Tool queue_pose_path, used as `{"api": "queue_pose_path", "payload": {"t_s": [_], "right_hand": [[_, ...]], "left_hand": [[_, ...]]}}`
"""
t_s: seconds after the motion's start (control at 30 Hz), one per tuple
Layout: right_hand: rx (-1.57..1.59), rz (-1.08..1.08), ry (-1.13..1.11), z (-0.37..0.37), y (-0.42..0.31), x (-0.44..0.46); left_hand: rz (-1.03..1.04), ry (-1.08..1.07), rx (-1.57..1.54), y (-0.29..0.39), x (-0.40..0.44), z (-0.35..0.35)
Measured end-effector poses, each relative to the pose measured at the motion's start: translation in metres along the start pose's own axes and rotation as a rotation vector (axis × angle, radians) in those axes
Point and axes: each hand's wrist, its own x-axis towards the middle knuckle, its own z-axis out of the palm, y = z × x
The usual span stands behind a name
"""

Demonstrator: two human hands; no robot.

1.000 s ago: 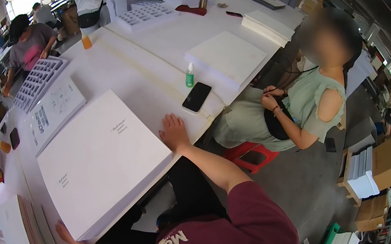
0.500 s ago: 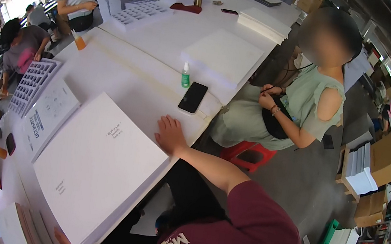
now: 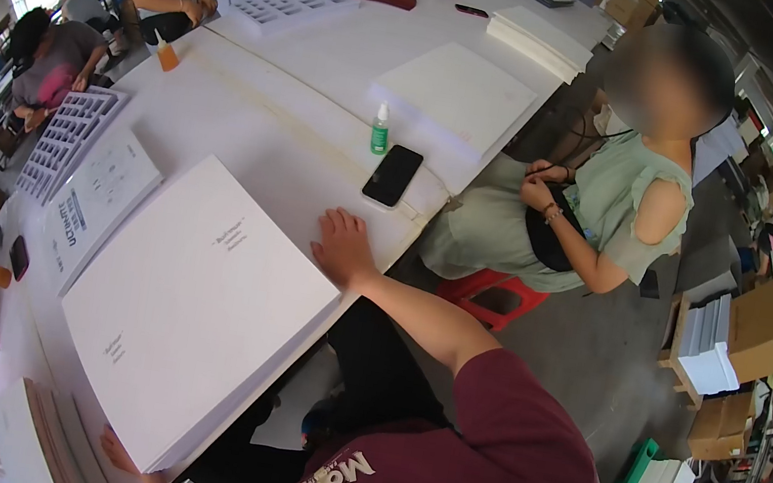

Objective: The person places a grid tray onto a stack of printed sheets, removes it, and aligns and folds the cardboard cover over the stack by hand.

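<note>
A thick stack of large white sheets (image 3: 197,303) lies in front of me, with small dark print in two places on the top sheet. My right hand (image 3: 345,250) rests palm down on the white table, fingers spread, beside the stack's right corner. At the near left corner of the stack is my left hand (image 3: 120,452), partly hidden by the sheets; its visible fingers look stretched out along the stack's edge. A printed white sheet or box panel (image 3: 99,204) lies along the stack's far side. Beyond my right hand lies a black phone (image 3: 392,175).
A green-labelled spray bottle (image 3: 380,131) stands past the phone. A white compartment tray (image 3: 70,139) and an orange drink cup (image 3: 166,57) are farther off. A seated person in pale green (image 3: 600,214) is at my right. More stacked boards (image 3: 42,440) lie at lower left.
The whole view has shifted slightly. A standing person at the upper left has lowered their hands. Both my hands stay by the stack; slightly more of my left hand and wrist shows.
</note>
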Motion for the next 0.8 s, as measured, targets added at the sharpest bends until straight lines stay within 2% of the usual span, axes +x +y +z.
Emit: {"api": "queue_pose_path", "payload": {"t_s": [0.03,0.13,0.2,0.8], "right_hand": [[0.015,0.004,-0.002,0.0,0.0,0.0],[-0.005,0.009,-0.003,-0.001,-0.001,0.001],[-0.008,0.002,0.002,0.0,-0.001,0.001],[-0.036,-0.001,0.028,0.011,0.003,-0.001]], "left_hand": [[-0.006,0.038,0.04,0.001,-0.001,0.002],[-0.066,-0.176,0.002,0.003,0.004,-0.008],[-0.054,-0.196,-0.015,0.008,0.002,-0.021],[-0.072,-0.204,-0.103,-0.003,0.005,-0.01]]}}
